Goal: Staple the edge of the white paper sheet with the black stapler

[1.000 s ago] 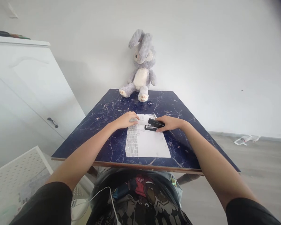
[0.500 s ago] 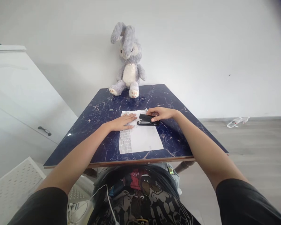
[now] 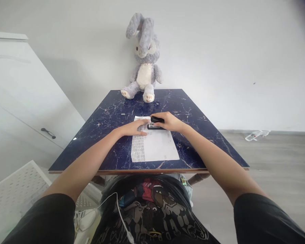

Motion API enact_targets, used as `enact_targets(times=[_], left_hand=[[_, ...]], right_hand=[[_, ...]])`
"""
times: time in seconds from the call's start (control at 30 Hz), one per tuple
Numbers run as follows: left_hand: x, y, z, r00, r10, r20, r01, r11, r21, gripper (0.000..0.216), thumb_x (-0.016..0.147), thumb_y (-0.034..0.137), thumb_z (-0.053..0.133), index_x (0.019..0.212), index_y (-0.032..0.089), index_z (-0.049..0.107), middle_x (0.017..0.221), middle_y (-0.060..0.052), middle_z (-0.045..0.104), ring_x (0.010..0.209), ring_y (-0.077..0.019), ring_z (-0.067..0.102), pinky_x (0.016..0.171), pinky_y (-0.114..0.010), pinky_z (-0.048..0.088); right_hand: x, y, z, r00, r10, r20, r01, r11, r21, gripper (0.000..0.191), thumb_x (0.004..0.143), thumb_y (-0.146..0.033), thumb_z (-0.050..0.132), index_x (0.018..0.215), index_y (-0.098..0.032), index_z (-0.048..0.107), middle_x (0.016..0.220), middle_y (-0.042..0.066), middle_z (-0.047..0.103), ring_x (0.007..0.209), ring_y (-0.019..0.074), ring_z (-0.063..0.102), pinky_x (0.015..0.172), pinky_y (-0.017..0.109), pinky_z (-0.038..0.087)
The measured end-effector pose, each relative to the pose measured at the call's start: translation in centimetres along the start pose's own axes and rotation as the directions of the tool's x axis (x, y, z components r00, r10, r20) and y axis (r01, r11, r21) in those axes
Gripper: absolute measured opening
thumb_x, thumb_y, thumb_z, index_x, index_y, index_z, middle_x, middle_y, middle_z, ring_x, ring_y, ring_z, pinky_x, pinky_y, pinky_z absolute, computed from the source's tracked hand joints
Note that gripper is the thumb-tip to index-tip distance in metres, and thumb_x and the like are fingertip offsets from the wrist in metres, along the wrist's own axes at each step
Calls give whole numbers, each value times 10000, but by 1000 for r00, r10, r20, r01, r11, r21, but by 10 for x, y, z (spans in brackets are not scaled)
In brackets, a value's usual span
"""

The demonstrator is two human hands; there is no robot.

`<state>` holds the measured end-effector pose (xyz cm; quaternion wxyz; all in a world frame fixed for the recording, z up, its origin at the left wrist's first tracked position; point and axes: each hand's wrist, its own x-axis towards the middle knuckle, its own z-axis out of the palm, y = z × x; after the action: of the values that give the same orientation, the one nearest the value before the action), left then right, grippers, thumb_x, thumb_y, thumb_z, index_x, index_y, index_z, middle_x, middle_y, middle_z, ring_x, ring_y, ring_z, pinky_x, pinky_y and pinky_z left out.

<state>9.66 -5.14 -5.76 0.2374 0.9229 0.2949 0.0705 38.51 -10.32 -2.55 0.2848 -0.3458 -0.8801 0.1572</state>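
A white sheet of paper point(image 3: 156, 147) with a printed band down its left side lies on the dark blue marble-patterned table point(image 3: 112, 115). My left hand point(image 3: 134, 128) rests flat on the paper's upper left part, fingers stretched out. My right hand point(image 3: 167, 122) is closed over a black stapler point(image 3: 156, 122) that sits at the paper's top edge, its jaws pointing left toward my left fingertips.
A grey and white plush rabbit point(image 3: 143, 57) sits at the table's far edge against the wall. A white cabinet point(image 3: 20, 98) stands on the left, a white perforated board point(image 3: 12, 193) below it. A crushed clear bottle point(image 3: 256, 135) lies on the floor at right.
My right hand has slid the stapler left and a little farther up the paper, close to my left fingertips. My left hand has stayed flat on the sheet. The view shifted slightly.
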Motion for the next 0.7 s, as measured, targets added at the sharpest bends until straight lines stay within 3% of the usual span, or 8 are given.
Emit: enact_targets(times=[0.1,0.27,0.43,0.53,0.7], left_hand=[[1,0,0,1000,25,-12,-25,999,-35,960,909,711,699,1708,303,358,1726,-107,428,1527,-340,495,1218,-419,435],[2,4,-2,998,70,-3,-70,995,-73,901,925,659,707,1694,315,387,1709,-103,452,1524,-355,485,1220,-450,429],[3,9,-3,994,109,-12,-109,993,-38,746,940,625,702,1605,331,536,1630,-87,552,1502,-346,509,1211,-447,441],[3,11,-4,995,98,3,-98,995,-14,717,954,635,677,1588,322,555,1616,-93,563,1490,-337,520,1208,-434,441],[1,10,-5,997,81,17,-80,996,-36,768,952,673,663,1609,301,522,1677,-98,493,1500,-350,506,1204,-430,447]], right_hand=[[4,-4,13,1000,-4,24,3,1000,21,441,996,-421,663,1383,-216,708,1318,96,767,1150,300,719,1004,364,510],[7,-4,20,998,-12,58,9,999,42,425,995,-484,675,1326,-228,747,1221,86,798,1063,271,736,939,335,519],[5,6,11,981,178,-72,-168,977,130,587,1086,-608,418,1082,-184,826,1041,72,812,951,239,728,879,318,505],[4,9,10,966,244,-82,-231,963,142,651,1089,-636,368,1001,-173,817,973,69,797,907,230,698,856,317,490],[4,2,17,994,104,34,-105,994,6,476,1065,-581,491,1071,-184,753,1030,83,773,916,225,660,841,312,464]])
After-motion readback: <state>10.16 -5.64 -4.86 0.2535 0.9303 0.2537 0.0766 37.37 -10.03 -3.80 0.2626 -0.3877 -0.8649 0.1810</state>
